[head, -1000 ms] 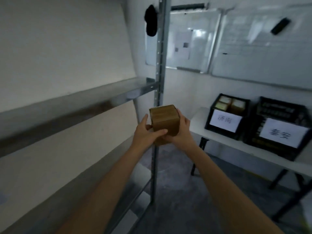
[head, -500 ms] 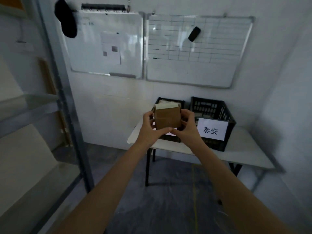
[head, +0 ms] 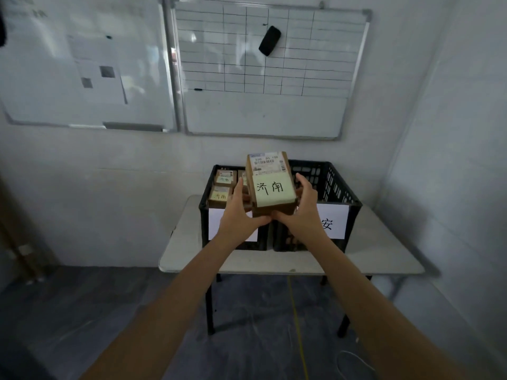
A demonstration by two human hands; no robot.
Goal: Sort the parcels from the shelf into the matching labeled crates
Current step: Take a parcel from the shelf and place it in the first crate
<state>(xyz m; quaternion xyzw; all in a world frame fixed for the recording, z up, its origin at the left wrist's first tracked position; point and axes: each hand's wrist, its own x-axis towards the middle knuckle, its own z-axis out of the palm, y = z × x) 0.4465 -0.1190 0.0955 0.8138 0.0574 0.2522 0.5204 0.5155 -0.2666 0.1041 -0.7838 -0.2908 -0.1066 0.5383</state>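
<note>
Whiteboards (head: 263, 67) hang behind a small table (head: 384, 259) that carries the left crate (head: 204, 207) and the right crate (head: 337, 182) side by side. You hold the parcel (head: 270, 187) in the air in front of them, with your left hand (head: 237, 215) and right hand (head: 304, 212) each curled round one side. Its long axis runs up and away from you, and its labelled face tilts toward you, with a note (head: 271, 192) reading 济南. The step looks like reading and matching. Next, likely, lower it into the left crate, where the parcels (head: 219, 196) seem to carry similar notes

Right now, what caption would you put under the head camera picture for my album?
Left hand and right hand hold a labelled parcel in front of black crates on a table.
</note>
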